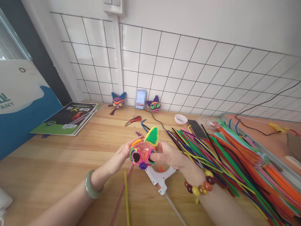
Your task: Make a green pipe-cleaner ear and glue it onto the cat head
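Between my two hands is a craft animal head point(144, 152), a clear ball partly covered with bright pipe cleaners. It has round dark eyes, a purple nose and a pink outline. One green ear point(152, 137) edged in yellow stands on its right side. My left hand point(122, 156) grips the ball's left side, fingers curled behind it. My right hand point(169, 156) clasps the right side, thumb by the right eye. Below the right hand lies a white hot glue gun point(157, 179), partly covered by it. A yellow pipe cleaner point(127, 197) and a pink one point(118, 201) lie in front.
Many coloured pipe cleaners point(225, 160) spread over the right side. Two finished heads, one blue-eared point(118, 101) and one purple-eared point(155, 105), stand by the wall beside a lit phone point(140, 99). A pink bowl point(181, 119), dark phone point(197, 129) and books point(68, 117) lie around.
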Action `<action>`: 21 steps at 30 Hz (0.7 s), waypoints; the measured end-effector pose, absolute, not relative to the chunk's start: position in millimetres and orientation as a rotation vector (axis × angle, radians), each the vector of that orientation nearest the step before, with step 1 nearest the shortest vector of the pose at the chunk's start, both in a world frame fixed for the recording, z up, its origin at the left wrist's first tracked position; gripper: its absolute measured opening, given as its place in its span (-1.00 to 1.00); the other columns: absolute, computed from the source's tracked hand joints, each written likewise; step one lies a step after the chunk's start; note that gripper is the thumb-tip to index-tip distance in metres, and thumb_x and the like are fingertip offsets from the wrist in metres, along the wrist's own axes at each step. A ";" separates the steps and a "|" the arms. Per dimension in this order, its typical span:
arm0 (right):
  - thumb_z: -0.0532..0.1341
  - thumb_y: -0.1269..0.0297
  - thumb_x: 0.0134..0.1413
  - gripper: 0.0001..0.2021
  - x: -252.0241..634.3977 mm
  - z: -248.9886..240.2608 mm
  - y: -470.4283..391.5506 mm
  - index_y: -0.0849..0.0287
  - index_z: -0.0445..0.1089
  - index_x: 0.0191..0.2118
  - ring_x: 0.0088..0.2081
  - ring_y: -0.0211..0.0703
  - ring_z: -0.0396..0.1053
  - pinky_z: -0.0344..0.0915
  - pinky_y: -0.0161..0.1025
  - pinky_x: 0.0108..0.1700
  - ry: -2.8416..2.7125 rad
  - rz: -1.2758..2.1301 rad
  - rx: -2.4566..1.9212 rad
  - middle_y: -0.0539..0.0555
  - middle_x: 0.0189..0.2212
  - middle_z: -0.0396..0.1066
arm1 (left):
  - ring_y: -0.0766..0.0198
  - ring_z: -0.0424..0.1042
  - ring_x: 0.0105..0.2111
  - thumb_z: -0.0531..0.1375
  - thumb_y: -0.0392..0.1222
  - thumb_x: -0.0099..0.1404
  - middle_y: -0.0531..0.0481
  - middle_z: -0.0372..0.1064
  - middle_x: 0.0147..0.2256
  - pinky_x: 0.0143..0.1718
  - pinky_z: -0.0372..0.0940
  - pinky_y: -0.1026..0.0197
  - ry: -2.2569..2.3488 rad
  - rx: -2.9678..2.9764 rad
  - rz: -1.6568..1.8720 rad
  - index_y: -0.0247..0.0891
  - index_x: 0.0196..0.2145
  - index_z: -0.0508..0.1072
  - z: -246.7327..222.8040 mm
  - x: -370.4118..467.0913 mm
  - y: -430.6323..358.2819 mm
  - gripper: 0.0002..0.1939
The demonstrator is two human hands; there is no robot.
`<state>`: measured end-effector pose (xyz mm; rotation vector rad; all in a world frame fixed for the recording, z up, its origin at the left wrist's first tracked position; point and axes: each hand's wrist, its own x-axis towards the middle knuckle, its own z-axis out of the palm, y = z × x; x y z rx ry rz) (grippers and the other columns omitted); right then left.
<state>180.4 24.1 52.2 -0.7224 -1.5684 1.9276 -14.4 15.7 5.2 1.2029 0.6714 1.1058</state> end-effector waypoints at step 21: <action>0.30 0.03 -0.22 -0.47 187.1 56.2 27.2 0.16 0.29 -0.09 -0.13 -0.07 0.33 0.23 -0.13 -0.06 -1.656 1.877 -0.650 0.10 -0.17 0.39 | -0.06 0.30 -0.07 -0.17 0.30 0.16 -0.16 0.31 -0.02 -0.15 0.21 0.02 0.496 1.115 0.912 -0.22 0.02 0.30 13.0 -11.2 18.4 -0.30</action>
